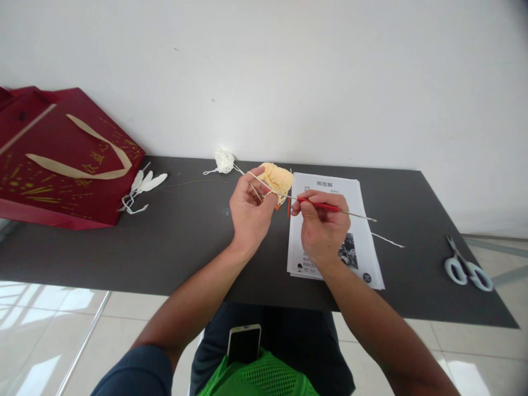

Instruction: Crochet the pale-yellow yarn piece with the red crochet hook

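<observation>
My right hand (324, 223) is closed round the red grip of a double-ended crochet hook (325, 206), whose metal tip points left toward my other hand. Pale yarn runs over the fingers of my left hand (251, 209), which pinches a small piece of work where the hook's tip meets it; the piece is mostly hidden by the fingers. Just behind lies a ball of pale yellow yarn (277, 177). Under my right hand are printed pattern sheets (297, 253) with Chinese text and a dark photo.
A red gift bag (74, 159) stands at the left, white leaf-shaped pieces (150, 181) beside it. White yarn (224, 160) sits near the wall. Scissors (468, 267) lie at the table's (416, 220) right end. A phone (244, 344) rests at my lap.
</observation>
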Motion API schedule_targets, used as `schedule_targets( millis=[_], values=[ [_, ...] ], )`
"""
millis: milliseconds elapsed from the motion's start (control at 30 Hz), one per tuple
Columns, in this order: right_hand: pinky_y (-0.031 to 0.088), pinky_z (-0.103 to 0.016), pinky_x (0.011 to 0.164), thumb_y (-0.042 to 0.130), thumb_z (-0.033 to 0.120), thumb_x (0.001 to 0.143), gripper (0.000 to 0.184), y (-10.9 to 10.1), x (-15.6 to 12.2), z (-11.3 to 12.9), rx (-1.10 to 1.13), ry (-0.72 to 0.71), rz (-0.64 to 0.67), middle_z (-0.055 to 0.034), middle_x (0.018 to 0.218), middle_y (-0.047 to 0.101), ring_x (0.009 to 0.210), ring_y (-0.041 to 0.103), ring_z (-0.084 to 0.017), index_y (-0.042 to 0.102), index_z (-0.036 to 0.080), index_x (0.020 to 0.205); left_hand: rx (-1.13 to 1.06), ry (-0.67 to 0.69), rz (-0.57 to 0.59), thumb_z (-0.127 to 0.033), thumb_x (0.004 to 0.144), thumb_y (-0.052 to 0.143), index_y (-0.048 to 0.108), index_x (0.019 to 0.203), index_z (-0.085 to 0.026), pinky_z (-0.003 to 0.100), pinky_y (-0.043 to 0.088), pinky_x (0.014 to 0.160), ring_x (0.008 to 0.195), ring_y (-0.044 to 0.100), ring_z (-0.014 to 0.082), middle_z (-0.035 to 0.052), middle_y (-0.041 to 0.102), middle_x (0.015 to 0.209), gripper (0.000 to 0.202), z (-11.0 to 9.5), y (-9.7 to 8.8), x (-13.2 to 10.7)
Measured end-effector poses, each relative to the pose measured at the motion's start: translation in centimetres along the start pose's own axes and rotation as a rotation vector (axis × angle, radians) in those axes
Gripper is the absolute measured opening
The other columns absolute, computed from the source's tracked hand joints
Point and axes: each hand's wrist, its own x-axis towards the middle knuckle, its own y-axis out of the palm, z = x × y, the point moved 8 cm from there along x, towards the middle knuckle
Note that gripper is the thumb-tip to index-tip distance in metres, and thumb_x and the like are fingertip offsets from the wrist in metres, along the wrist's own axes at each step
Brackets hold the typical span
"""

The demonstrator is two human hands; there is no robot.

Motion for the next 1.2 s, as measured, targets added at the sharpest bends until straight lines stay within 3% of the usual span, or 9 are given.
schedule_targets(
  millis=[233,767,1200],
  values=[
    [0.059,-0.028,0.059,0.077,0.019,0.084,0.018,-0.24,0.21,-0.32,0.007,0.042,-0.022,0.0025,0.091,0.073,0.067,0.070,-0.011,0.063,0.026,0.092,-0.016,0.008,-0.006,-0.008,0.072,0.069,0.063,0.119,-0.022,0.022,0.050,0.064,0.068,0.056,0.0088,-0.0038,0.058,0.078,0.050,-0.20,0.08,-0.11],
    [0.066,-0.033,0.067,0.077,0.014,0.083,0.019,0.29,-0.10,0.14,-0.004,-0.033,0.018,0.0017,0.094,0.076,0.071,0.074,-0.014,0.067,0.026,0.094,-0.027,0.031,-0.044,-0.008,0.071,0.073,0.065,0.112,-0.021,0.023,0.049,0.066,0.067,0.059,0.0084,-0.0053,0.060,0.075,0.044,-0.29,-0.20,0.06],
    [0.065,-0.032,0.065,0.077,0.015,0.083,0.017,0.35,-0.23,-0.52,0.006,-0.006,-0.010,0.0011,0.095,0.078,0.073,0.076,-0.015,0.072,0.027,0.093,-0.068,-0.152,-0.100,-0.015,0.068,0.078,0.064,0.110,-0.019,0.021,0.044,0.058,0.056,0.056,0.0068,-0.0066,0.064,0.070,0.045,0.51,-0.20,-0.04]
  ],
)
